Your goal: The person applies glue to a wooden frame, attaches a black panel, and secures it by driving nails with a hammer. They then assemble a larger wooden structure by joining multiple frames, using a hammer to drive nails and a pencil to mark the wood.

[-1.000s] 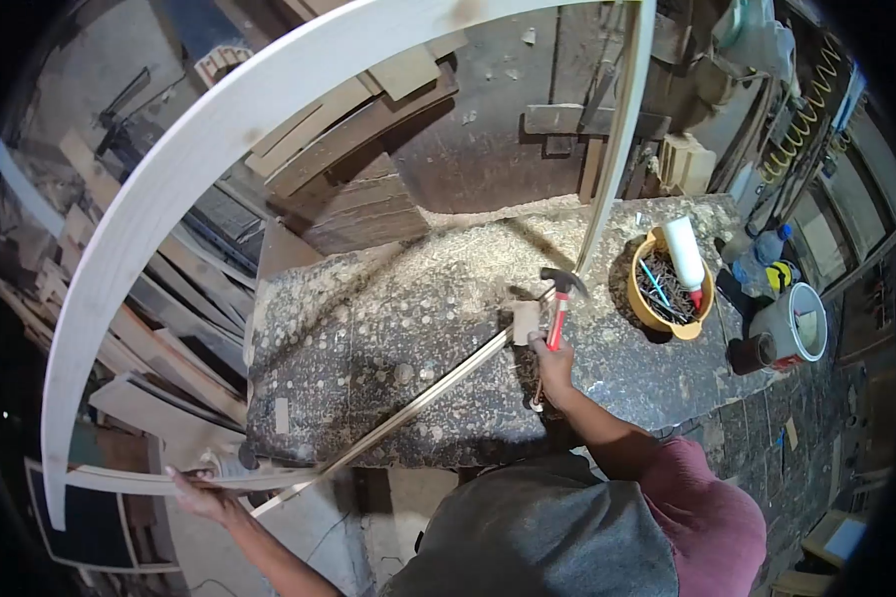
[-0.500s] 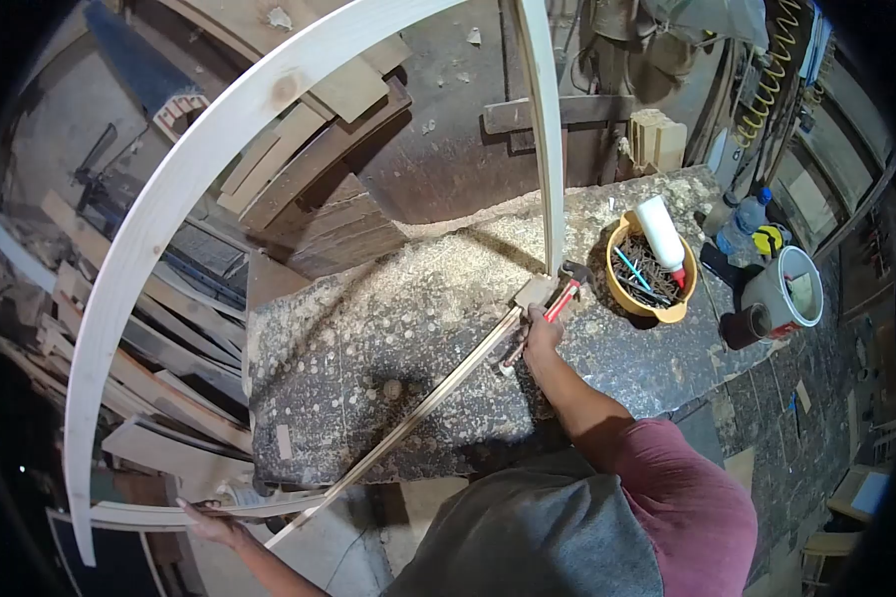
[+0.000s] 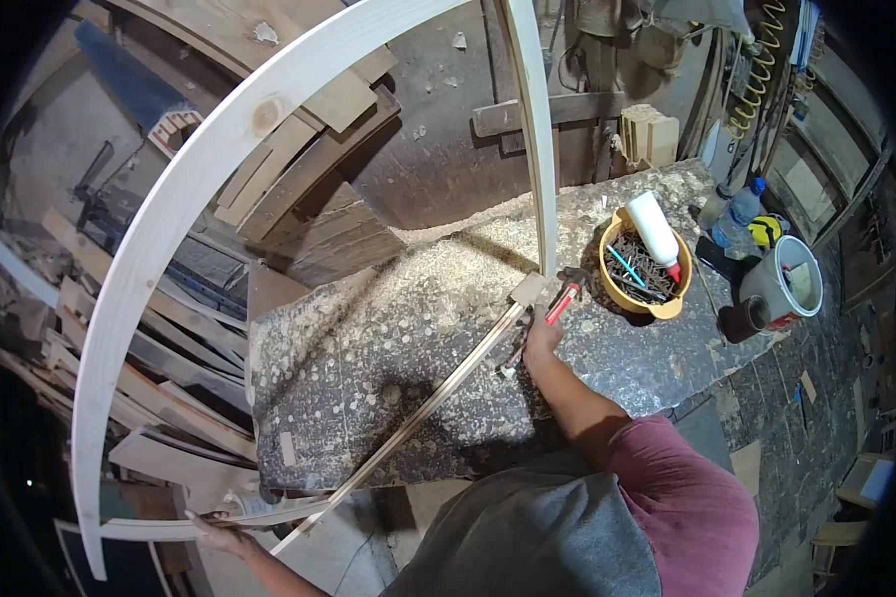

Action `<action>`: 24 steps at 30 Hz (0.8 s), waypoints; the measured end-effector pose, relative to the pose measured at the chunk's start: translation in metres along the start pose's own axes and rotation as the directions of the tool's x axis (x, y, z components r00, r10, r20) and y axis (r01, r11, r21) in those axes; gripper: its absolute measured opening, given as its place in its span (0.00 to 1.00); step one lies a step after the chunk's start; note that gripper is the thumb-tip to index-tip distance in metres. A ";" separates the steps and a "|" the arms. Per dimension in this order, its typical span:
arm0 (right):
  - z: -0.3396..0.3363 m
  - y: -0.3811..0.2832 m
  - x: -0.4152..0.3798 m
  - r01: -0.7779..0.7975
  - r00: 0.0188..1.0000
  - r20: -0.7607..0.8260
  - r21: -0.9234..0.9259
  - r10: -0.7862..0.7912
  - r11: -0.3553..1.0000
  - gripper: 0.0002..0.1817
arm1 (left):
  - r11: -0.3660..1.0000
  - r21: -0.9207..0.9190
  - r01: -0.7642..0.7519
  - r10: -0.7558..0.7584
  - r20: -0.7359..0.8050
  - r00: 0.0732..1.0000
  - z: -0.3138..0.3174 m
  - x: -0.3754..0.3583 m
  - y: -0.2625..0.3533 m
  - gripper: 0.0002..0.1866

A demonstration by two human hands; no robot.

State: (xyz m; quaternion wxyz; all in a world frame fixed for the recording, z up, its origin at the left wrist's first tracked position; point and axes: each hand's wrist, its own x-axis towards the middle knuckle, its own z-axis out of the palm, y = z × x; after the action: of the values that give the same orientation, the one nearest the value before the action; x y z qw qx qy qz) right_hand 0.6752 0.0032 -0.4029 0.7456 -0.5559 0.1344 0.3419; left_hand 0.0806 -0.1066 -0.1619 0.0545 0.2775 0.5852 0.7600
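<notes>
A large pale wooden frame with a curved outer strip point(image 3: 169, 204) arches from the lower left to the top. Its upright piece point(image 3: 538, 149) meets a long thin strip point(image 3: 418, 418) at a small wooden block point(image 3: 528, 290) on the bench. My right hand point(image 3: 542, 335) is closed at this corner, by the block and a red-handled hammer point(image 3: 561, 302); its fingers are partly hidden. At the lower left my left hand point(image 3: 219, 534) grips the lower curved strip point(image 3: 259, 516).
On the speckled workbench point(image 3: 319, 368), a yellow bowl point(image 3: 612, 289) holds screws, a pen and a white glue bottle point(image 3: 652, 227). A white bucket point(image 3: 775, 289), dark cup point(image 3: 744, 320) and plastic bottle point(image 3: 739, 214) stand at the right. Boards point(image 3: 184, 398) lean at the left.
The frame's left end and my left hand have shifted slightly right and down. My right hand stays at the corner; the view has moved a little.
</notes>
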 end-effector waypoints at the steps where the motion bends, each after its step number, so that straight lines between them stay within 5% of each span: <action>1: -0.012 -0.009 -0.011 0.023 1.000 0.016 -0.099 -0.022 0.995 0.12 | 0.999 0.032 -0.043 0.044 -0.018 0.999 0.004 -0.005 0.006 0.20; 2: -0.024 -0.013 -0.016 0.048 0.999 0.034 -0.195 -0.042 0.980 0.15 | 0.994 0.063 -0.085 0.088 -0.035 0.996 0.008 -0.009 0.009 0.25; 3: -0.037 -0.005 -0.011 0.367 0.927 0.084 -0.413 -0.367 0.834 0.19 | 0.995 0.060 -0.082 0.084 -0.034 0.996 0.006 -0.009 0.007 0.25; 6: -0.079 -0.022 -0.019 0.451 0.890 0.314 -0.515 -0.329 0.729 0.23 | 0.985 0.133 -0.107 0.111 -0.023 0.994 0.002 -0.014 0.006 0.25; 7: -0.089 -0.024 -0.005 0.588 0.808 0.445 -0.598 -0.385 0.544 0.24 | 0.982 0.146 -0.121 0.126 -0.027 0.992 0.006 -0.021 0.012 0.25; 8: -0.088 -0.034 -0.007 0.592 0.806 0.449 -0.598 -0.386 0.541 0.24 | 0.978 0.158 -0.135 0.142 -0.033 0.989 0.010 -0.027 0.017 0.25; 10: -0.079 -0.064 -0.012 0.597 0.797 0.567 -0.687 -0.209 0.414 0.24 | 0.983 0.145 -0.113 0.121 -0.045 0.992 0.012 -0.033 0.023 0.25; 11: -0.076 -0.066 -0.007 0.671 0.740 0.620 -0.660 -0.260 0.338 0.23 | 0.987 0.130 -0.095 0.102 -0.050 0.993 0.012 -0.034 0.024 0.25; 15: -0.067 -0.082 0.013 0.684 0.729 0.677 -0.727 -0.097 0.061 0.23 | 0.977 0.191 -0.096 0.108 -0.056 0.993 -0.003 -0.020 0.010 0.25; 18: -0.067 -0.092 0.027 0.683 0.730 0.683 -0.730 0.001 -0.024 0.23 | 0.976 0.214 -0.034 0.044 -0.042 0.998 -0.005 -0.025 0.016 0.25; 20: -0.064 -0.100 0.027 0.699 0.715 0.698 -0.715 0.023 -0.035 0.23 | 0.895 0.372 -0.248 0.311 -0.120 0.943 0.006 -0.031 0.018 0.27; 21: -0.062 -0.104 0.028 0.711 0.703 0.710 -0.702 0.043 -0.043 0.23 | 0.895 0.370 -0.248 0.311 -0.122 0.943 0.003 -0.028 0.013 0.27; 23: -0.063 -0.107 0.032 0.724 0.690 0.722 -0.689 0.044 -0.044 0.23 | 0.523 0.830 -0.194 0.587 -0.186 0.788 -0.005 -0.015 0.000 0.31; 24: -0.065 -0.107 0.032 0.734 0.680 0.732 -0.678 0.048 -0.046 0.23 | 0.526 0.826 -0.201 0.589 -0.184 0.787 0.012 -0.027 0.017 0.31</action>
State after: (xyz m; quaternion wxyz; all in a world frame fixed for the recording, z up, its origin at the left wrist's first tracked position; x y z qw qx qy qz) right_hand 0.7808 -0.0604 -0.3654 0.2277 -0.7840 -0.5145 0.2621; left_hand 0.1139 -0.1124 -0.1540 -0.3835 0.2216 0.7652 0.4672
